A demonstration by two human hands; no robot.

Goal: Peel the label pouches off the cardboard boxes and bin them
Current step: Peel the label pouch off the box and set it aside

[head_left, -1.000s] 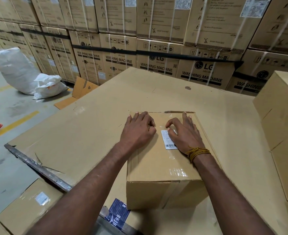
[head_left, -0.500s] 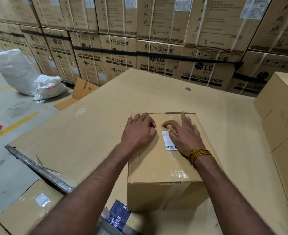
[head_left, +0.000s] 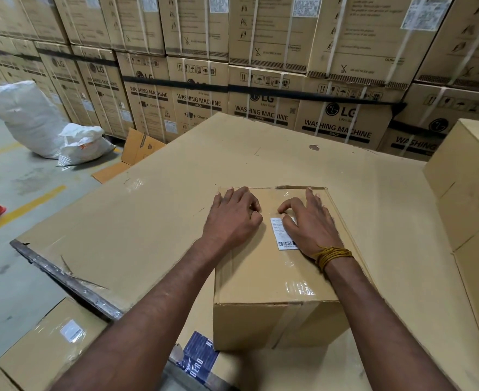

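Little has moved: the right hand (head_left: 310,221) has crept slightly along the label (head_left: 284,234), fingers curled, picking at its far edge. The left hand (head_left: 234,218) rests on the box (head_left: 272,277) at frame centre, fingers bent, gripping nothing. Peeling is barely begun; next, lift a corner.

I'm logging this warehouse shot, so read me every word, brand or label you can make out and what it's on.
"LG" and "WASHING MACHINE": stacked cartons behind the cardboard sheet.
"FRONT", "BACK": small bars under that wording.
"BERO": blue packet at the bottom edge, partly hidden.
White label on the small box, by the right hand: barcode, print too small.
Carton stickers: unreadable.
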